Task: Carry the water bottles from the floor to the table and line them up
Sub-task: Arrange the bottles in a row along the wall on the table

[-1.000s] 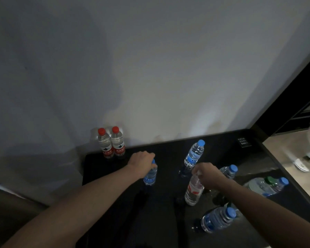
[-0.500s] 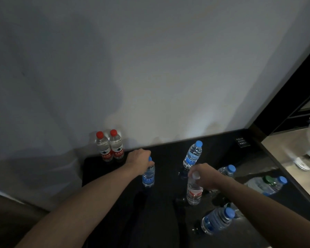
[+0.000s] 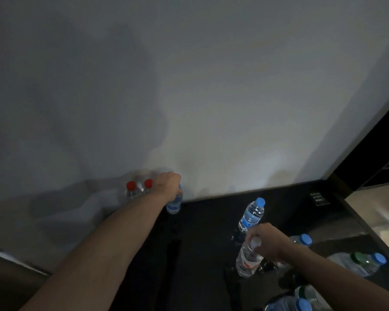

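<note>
Two red-capped bottles [image 3: 137, 191] stand side by side at the back left of the black table [image 3: 200, 254], against the wall. My left hand [image 3: 167, 184] grips the top of a small blue-labelled bottle [image 3: 174, 204] right beside them, near the wall. My right hand [image 3: 266, 242] grips the neck of a white-capped bottle with a red label [image 3: 246, 261] at the table's middle right. A blue-capped bottle [image 3: 252, 214] stands just behind that hand. More blue-capped bottles [image 3: 301, 240] stand and lie at the right.
A grey wall [image 3: 189, 86] closes off the table's back edge. Several bottles, one green-capped [image 3: 357, 262], cluster at the table's right and front right. A small white-printed label [image 3: 319, 197] sits at the back right corner. Pale floor [image 3: 377, 209] lies beyond the right edge.
My left hand has carried the small blue-labelled bottle back and left, up to the two red-capped bottles by the wall. My right hand keeps holding the white-capped bottle at about the same spot.
</note>
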`<state>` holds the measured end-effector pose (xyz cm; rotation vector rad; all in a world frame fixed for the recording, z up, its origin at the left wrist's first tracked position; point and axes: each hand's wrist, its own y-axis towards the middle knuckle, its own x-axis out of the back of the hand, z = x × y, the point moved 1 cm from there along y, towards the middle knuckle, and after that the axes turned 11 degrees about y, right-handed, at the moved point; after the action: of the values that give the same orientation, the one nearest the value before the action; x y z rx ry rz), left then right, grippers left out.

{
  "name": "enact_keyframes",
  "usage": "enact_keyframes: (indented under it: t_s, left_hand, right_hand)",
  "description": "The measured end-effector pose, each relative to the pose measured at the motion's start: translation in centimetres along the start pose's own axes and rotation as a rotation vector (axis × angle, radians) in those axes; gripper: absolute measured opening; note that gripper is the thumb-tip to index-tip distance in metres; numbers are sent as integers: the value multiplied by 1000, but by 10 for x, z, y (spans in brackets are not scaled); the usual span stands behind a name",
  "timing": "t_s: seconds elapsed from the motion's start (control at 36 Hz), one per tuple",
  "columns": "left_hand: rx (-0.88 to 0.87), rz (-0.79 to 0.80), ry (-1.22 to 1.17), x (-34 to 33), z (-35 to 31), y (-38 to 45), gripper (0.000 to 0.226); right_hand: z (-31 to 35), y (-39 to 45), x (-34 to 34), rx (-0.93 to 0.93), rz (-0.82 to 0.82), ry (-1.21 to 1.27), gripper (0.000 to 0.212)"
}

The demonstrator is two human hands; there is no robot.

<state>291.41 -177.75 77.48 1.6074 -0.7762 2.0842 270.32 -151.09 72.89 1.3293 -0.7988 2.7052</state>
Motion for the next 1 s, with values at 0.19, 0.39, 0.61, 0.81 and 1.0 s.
enact_keyframes:
  t_s: [0.19, 0.39, 0.61, 0.81, 1.0]
  left_hand:
    - [42, 66, 69, 9, 2, 20, 30]
    - [69, 90, 104, -2, -1, 31, 32]
    - [114, 95, 63, -5, 5, 41, 36]
    - [159, 121, 72, -7, 9, 48, 29]
    - [167, 94, 18, -13, 16, 48, 21]
  right_hand:
    - [-3, 11, 6, 55, 25, -3, 29]
    - [0, 20, 16, 33, 167, -16, 31]
    - [-9, 50, 73, -71, -222, 64, 25]
    - [-21, 83, 79, -277, -208, 30, 57]
    - [-13, 111, 67, -227, -203, -77, 21]
